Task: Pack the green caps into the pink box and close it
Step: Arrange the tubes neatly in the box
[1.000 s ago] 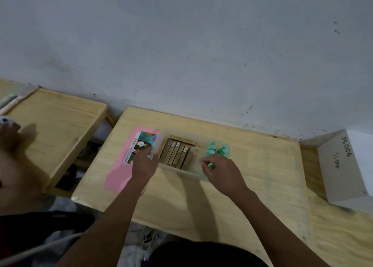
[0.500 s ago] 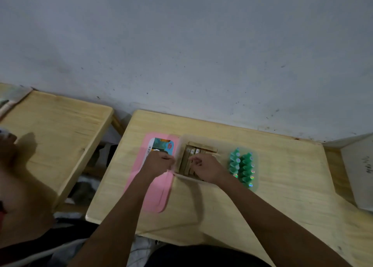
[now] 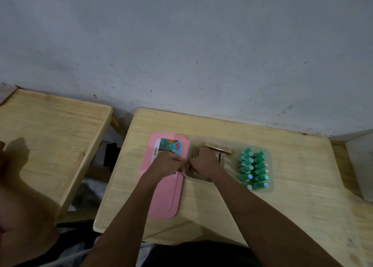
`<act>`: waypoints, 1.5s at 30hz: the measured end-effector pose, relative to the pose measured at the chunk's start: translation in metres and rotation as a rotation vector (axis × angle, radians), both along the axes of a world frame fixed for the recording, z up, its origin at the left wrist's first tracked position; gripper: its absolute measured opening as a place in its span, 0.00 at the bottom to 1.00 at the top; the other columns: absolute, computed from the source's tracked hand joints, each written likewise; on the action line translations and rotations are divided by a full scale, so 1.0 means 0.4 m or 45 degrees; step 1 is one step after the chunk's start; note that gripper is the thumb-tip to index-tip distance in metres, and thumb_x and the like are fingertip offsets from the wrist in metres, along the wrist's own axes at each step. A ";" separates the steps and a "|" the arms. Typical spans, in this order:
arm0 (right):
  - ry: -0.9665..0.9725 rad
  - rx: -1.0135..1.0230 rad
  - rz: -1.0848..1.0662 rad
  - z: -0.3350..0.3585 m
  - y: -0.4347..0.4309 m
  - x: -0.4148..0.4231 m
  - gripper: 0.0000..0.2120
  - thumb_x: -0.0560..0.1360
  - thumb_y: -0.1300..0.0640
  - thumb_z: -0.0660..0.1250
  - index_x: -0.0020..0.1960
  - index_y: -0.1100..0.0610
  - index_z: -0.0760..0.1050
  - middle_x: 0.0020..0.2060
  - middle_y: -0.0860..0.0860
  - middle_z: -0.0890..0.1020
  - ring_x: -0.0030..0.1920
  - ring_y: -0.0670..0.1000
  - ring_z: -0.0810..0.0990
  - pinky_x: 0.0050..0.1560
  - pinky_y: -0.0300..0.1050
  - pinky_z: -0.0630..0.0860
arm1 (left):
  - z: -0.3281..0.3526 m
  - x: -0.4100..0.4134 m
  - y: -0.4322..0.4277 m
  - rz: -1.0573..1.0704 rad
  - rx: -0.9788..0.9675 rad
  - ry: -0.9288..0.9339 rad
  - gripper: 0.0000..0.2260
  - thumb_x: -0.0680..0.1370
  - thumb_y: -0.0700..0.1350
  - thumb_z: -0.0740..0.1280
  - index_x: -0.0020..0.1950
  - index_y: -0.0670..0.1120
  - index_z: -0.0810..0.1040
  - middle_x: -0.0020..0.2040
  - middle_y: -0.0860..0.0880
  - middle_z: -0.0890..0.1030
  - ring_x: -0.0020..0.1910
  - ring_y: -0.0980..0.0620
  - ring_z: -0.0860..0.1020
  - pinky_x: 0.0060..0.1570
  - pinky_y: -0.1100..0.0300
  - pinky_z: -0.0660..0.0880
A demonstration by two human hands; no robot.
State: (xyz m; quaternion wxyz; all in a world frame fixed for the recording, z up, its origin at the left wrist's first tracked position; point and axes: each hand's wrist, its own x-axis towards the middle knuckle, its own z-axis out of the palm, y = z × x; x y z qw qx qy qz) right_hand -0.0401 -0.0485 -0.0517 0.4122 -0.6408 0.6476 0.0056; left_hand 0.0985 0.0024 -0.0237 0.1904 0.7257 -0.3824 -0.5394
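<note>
On the bench (image 3: 292, 186), the green caps (image 3: 253, 169) sit in two rows in the clear tray's (image 3: 234, 145) right end, near the far edge. The pink lid (image 3: 161, 198) lies flat just left. Left hand (image 3: 168, 163) and right hand (image 3: 202, 161) meet at the tray's left rim, fingers curled; what they pinch, I cannot tell. Bare bench lies open to the right.

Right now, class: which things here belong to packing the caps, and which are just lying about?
Job: green caps; clear box; pink lid; left hand; right hand.
Lying about: wooden blocks; side table; white box.

Bare forearms (image 3: 129, 210) (no sleeves), dark top (image 3: 201, 253).
</note>
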 end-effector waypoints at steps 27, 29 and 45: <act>-0.209 -0.168 -0.178 -0.025 0.054 -0.001 0.09 0.75 0.61 0.68 0.52 0.60 0.83 0.50 0.54 0.85 0.51 0.50 0.83 0.49 0.37 0.75 | -0.027 -0.019 0.033 0.015 -0.234 -0.117 0.06 0.75 0.42 0.69 0.48 0.41 0.84 0.45 0.44 0.84 0.44 0.49 0.82 0.49 0.53 0.80; -0.219 -0.167 -0.148 -0.026 0.048 -0.012 0.10 0.77 0.61 0.65 0.55 0.59 0.83 0.53 0.53 0.85 0.53 0.50 0.82 0.50 0.36 0.74 | -0.032 -0.018 0.036 0.017 -0.232 -0.118 0.07 0.75 0.43 0.69 0.49 0.41 0.84 0.45 0.45 0.84 0.44 0.50 0.81 0.50 0.53 0.80; 0.246 -0.133 0.548 0.015 -0.038 -0.057 0.12 0.77 0.57 0.57 0.58 0.54 0.74 0.52 0.53 0.82 0.47 0.53 0.78 0.46 0.48 0.77 | -0.030 -0.022 0.043 0.005 -0.249 -0.108 0.06 0.76 0.42 0.67 0.46 0.43 0.82 0.44 0.46 0.83 0.45 0.48 0.82 0.42 0.59 0.78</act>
